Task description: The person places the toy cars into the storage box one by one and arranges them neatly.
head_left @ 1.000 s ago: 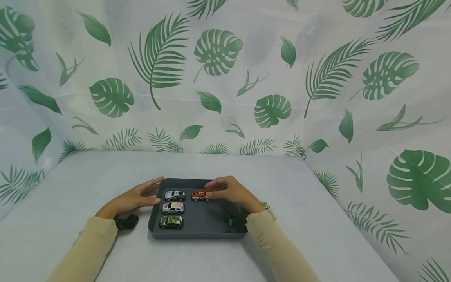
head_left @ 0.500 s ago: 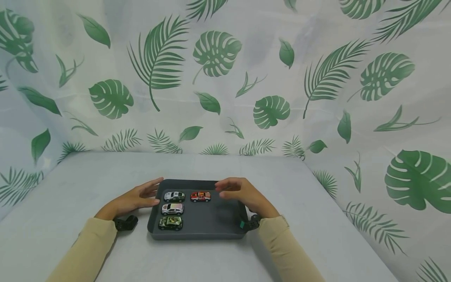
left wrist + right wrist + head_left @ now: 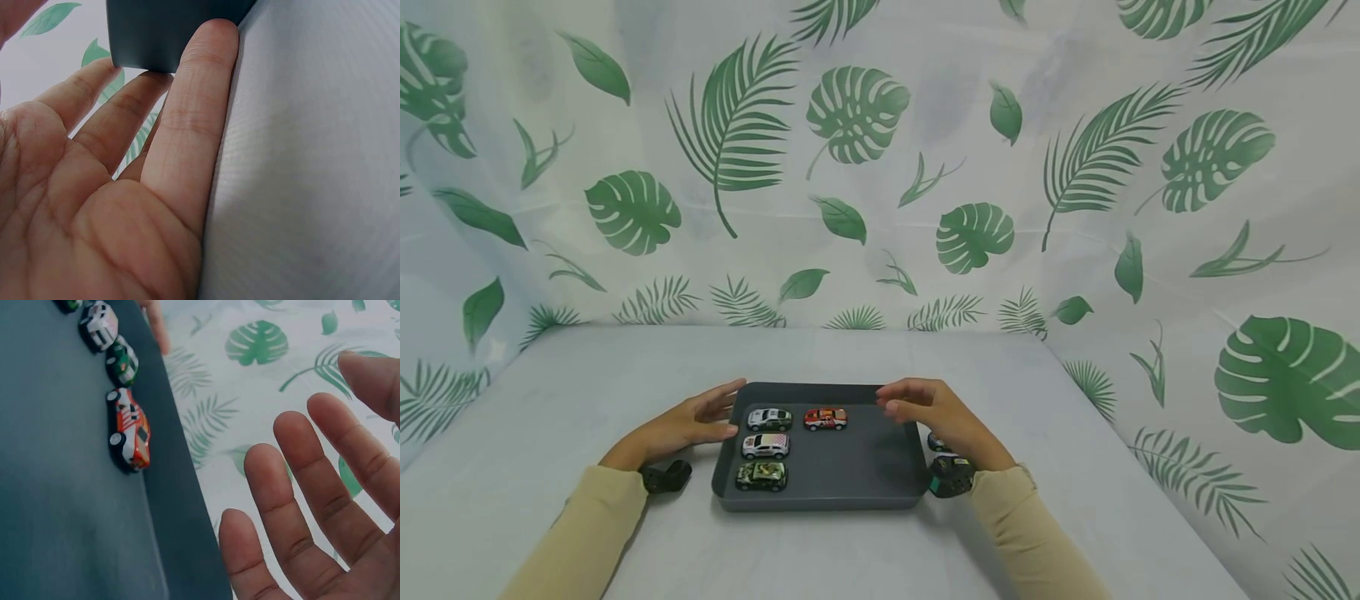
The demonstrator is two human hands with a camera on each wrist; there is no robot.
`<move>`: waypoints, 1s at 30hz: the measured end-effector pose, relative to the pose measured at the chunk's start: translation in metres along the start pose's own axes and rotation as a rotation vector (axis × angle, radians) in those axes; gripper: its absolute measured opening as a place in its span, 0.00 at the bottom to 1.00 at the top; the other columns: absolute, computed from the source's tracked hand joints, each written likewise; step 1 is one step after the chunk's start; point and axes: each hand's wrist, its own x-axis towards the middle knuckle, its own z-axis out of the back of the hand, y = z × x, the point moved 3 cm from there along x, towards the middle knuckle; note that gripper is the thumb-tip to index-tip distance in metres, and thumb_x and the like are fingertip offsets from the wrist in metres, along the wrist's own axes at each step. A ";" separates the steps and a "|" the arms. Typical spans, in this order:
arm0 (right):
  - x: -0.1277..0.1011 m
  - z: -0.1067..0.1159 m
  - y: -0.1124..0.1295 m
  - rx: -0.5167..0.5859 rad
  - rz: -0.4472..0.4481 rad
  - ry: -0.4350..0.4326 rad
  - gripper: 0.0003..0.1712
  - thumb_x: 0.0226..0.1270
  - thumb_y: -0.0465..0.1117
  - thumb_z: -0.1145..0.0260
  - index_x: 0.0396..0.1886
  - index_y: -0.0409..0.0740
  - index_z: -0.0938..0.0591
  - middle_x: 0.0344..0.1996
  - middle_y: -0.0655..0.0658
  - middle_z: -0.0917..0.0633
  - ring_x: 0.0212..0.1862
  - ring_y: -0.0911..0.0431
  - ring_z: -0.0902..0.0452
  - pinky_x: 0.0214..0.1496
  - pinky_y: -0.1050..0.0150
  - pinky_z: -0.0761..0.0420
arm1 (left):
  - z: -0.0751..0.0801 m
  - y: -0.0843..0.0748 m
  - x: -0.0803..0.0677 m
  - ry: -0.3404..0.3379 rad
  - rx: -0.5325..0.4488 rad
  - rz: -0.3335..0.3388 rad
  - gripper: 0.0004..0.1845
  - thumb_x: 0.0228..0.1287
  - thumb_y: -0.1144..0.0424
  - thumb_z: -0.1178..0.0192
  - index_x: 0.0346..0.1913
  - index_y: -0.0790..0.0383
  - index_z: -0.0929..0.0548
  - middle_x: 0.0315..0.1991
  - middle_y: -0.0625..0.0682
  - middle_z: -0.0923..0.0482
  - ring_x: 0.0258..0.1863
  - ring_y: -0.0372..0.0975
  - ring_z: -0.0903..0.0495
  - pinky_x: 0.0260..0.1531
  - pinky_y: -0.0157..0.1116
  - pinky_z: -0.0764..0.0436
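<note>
A dark grey tray (image 3: 857, 467) holds several toy cars. In its left part stand a white-and-green car (image 3: 770, 419), a white car with a pinkish roof (image 3: 766, 446) and a camouflage car (image 3: 762, 476) in a column. The red-and-white car (image 3: 131, 434) is to the right of the white-and-green one. My left hand (image 3: 677, 429) touches the tray's left wall with extended fingers, as the left wrist view also shows. Over the tray's far right corner hovers my right hand (image 3: 943, 417), its fingers loosely spread and holding nothing.
Another toy car (image 3: 937, 442) stands on the white table (image 3: 820, 550) just right of the tray, partly hidden by my right hand and wrist camera (image 3: 952, 477). A leaf-printed cloth (image 3: 880, 192) closes off the back and sides.
My right hand has let go of the red-and-white car, which stays in the tray, and has moved off to the right. The left hand keeps its place at the tray.
</note>
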 end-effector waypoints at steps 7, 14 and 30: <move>-0.012 0.006 0.000 -0.043 0.004 -0.023 0.23 0.80 0.42 0.31 0.66 0.31 0.17 0.63 0.32 0.14 0.65 0.34 0.18 0.69 0.47 0.19 | 0.000 -0.001 -0.001 0.003 0.004 0.000 0.51 0.77 0.58 0.32 0.88 0.67 0.54 0.84 0.75 0.51 0.82 0.72 0.49 0.75 0.69 0.37; -0.021 0.016 -0.001 -0.095 0.024 -0.067 0.22 0.80 0.39 0.30 0.65 0.30 0.16 0.62 0.30 0.15 0.62 0.43 0.15 0.65 0.49 0.17 | 0.000 -0.003 -0.001 0.001 0.006 -0.001 0.51 0.77 0.59 0.32 0.88 0.67 0.54 0.84 0.75 0.51 0.82 0.72 0.50 0.75 0.69 0.38; -0.039 0.049 -0.022 -0.171 0.023 -0.115 0.20 0.78 0.34 0.31 0.62 0.26 0.17 0.59 0.24 0.16 0.56 0.48 0.14 0.56 0.66 0.16 | -0.001 -0.002 -0.001 -0.006 0.018 0.009 0.51 0.76 0.58 0.31 0.88 0.67 0.53 0.84 0.75 0.50 0.82 0.72 0.48 0.75 0.69 0.37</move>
